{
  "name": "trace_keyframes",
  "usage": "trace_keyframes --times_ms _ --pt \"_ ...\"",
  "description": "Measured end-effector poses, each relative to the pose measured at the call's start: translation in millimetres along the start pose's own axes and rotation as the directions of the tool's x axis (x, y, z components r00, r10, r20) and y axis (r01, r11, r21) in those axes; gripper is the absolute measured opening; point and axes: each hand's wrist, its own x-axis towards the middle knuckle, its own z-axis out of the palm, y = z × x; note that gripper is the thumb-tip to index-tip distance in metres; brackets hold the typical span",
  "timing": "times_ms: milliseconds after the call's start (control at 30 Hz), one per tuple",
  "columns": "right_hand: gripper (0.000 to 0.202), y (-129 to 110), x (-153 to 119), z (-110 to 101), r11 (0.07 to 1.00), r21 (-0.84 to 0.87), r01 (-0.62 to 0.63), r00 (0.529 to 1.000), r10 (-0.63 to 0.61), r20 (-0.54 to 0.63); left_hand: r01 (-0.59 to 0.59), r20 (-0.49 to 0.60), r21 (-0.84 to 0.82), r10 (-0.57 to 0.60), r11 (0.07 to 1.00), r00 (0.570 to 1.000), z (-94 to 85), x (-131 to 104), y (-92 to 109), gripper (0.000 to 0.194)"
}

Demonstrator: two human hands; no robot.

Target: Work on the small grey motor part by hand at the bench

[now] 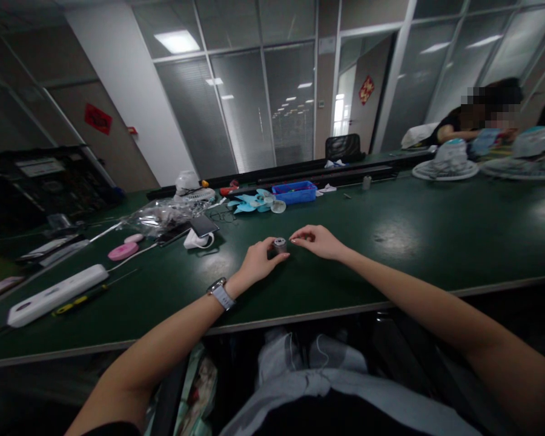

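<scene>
A small grey metal cylinder (280, 245) with a pale ring-shaped top stands upright on the green table. Around it curve the thumb and fingers of my left hand (260, 261), closed on its sides; the watch is on that wrist. Just right of the cylinder, my right hand (317, 241) holds thumb and index finger together in a pinch, apart from the cylinder. Whatever sits between those fingertips is too small to make out.
Left on the green table (354, 275) are a white power strip (57, 295), a yellow screwdriver (79, 303), pink discs (123, 251) and clear plastic wrap (166, 215). Behind lie blue fan blades (249, 202) and a blue tray (295, 192). A person (463, 124) works at far right.
</scene>
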Motion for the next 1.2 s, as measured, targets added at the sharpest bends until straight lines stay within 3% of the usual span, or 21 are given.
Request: trace_keyframes --times_ms 167,367,1200 --pt "0.025 -11 -3 2 0.988 0.097 0.120 0.990 -0.111 -0.087 -0.070 0.063 -0.078 0.075 0.995 0.995 0.3 0 5 0.039" --pt "0.026 -11 -5 7 0.979 0.122 0.162 0.987 -0.158 -0.042 -0.147 0.091 0.036 0.143 0.989 0.986 0.1 -2 14 0.037" --pt "0.031 -12 -6 11 0.983 0.154 0.103 0.994 -0.105 0.003 -0.185 0.100 0.078 0.177 0.980 0.979 -0.1 -3 16 0.035"
